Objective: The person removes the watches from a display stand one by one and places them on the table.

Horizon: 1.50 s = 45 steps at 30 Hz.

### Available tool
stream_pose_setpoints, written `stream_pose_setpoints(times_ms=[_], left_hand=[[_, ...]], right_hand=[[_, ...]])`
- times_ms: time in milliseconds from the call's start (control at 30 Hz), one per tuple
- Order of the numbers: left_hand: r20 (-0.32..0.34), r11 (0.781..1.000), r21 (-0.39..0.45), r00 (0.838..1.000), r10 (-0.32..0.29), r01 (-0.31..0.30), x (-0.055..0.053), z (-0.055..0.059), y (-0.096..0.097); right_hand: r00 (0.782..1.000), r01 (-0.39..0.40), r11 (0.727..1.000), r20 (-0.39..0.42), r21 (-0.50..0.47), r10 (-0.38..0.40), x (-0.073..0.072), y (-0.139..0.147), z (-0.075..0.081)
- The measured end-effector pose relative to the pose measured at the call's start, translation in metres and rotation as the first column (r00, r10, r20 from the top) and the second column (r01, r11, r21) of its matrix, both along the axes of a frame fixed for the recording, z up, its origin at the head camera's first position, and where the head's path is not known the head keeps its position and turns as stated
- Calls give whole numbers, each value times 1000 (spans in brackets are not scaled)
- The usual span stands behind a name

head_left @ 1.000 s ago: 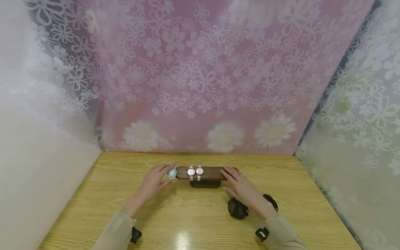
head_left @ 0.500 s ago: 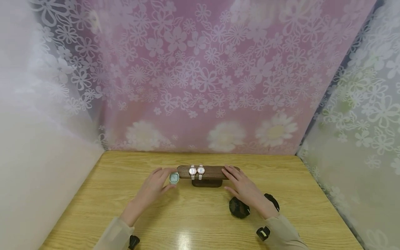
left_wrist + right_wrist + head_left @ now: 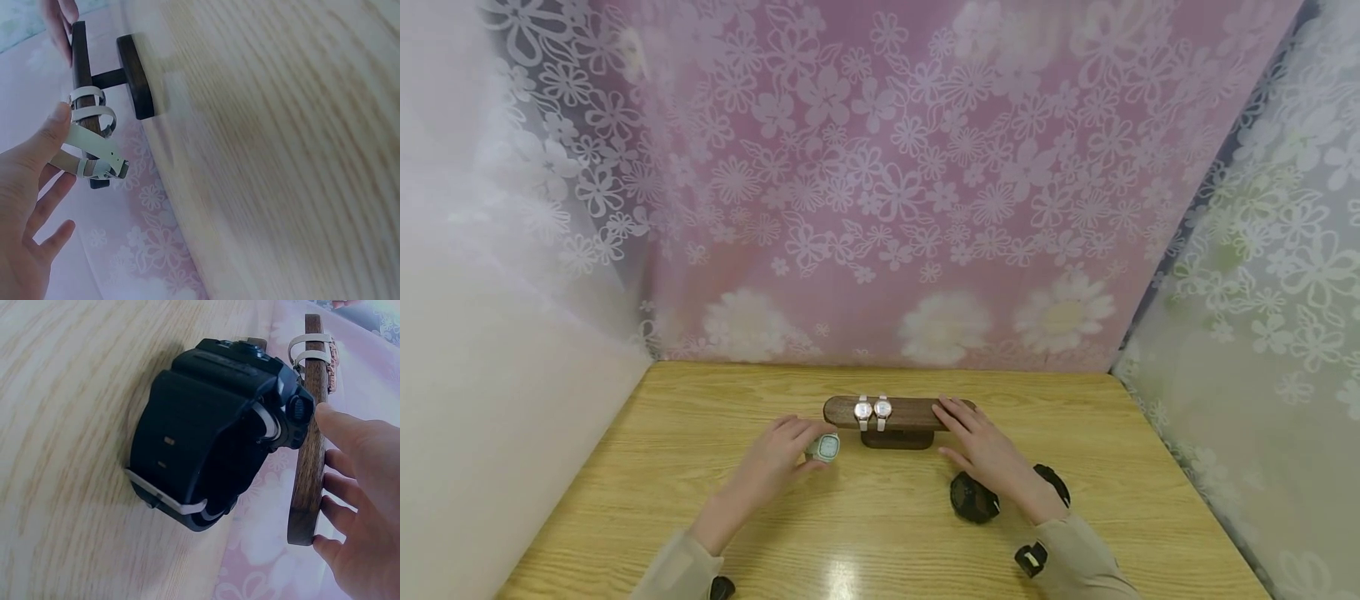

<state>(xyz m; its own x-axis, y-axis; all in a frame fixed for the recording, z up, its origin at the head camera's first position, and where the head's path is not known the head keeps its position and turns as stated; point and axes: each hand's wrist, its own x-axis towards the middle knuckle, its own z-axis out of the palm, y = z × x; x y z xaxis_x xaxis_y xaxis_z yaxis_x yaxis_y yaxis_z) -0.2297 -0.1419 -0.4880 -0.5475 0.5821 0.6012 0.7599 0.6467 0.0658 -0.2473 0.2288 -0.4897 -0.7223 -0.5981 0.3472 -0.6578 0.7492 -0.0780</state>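
My left hand (image 3: 778, 454) pinches a mint-green wristwatch (image 3: 828, 447) between thumb and fingers, just in front of the left end of a dark wooden watch stand (image 3: 842, 412). In the left wrist view, the pale strap (image 3: 90, 140) of that watch forms a loop with its buckle. Two watches with white straps, a left one (image 3: 862, 410) and a right one (image 3: 882, 408), sit side by side round the stand's bar. My right hand (image 3: 981, 442) rests on the bar's right end with fairly straight fingers, as the right wrist view also shows.
A bulky black watch (image 3: 974, 498) stands on the wooden table (image 3: 880, 533) in front of my right hand. Another black watch (image 3: 1052, 485) lies partly behind my right forearm. Flower-patterned cloth (image 3: 880, 208) hangs along the table's back edge.
My left hand has moved the mint-green watch away from the bar's left end, towards me and slightly right, turning it. My right hand stays on the stand.
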Motion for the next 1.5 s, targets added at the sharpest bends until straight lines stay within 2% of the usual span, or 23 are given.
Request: stream_pose_setpoints(times_ms=[200,367,500,667,833,1233,1500], left_hand=[[8,999,0,999,-50,50,3,-6,9],[48,997,-19,996,-71,72,8,-11,19],[113,994,-90,992,-54,65,15,-12,27],[172,979,-193,985,-27,61,22,-13,37],[208,968,-235,977,-35,85,27,-19,44],[174,962,-256,983,-53,97,29,-25,51],[215,959,-272,976,-24,84,32,-28,48]], right_hand=[[1000,-3,1000,4,-3,3,-1,0,1],[1000,-10,1000,-3,-6,10,-1,0,1],[1000,-14,1000,-13,-4,14,0,1,0],[1000,-12,1000,-21,-2,12,0,1,-1],[1000,-8,1000,-20,-2,8,0,1,-1],[1000,-6,1000,-11,3,6,0,0,0],[1000,-10,1000,-9,-4,10,0,0,0]])
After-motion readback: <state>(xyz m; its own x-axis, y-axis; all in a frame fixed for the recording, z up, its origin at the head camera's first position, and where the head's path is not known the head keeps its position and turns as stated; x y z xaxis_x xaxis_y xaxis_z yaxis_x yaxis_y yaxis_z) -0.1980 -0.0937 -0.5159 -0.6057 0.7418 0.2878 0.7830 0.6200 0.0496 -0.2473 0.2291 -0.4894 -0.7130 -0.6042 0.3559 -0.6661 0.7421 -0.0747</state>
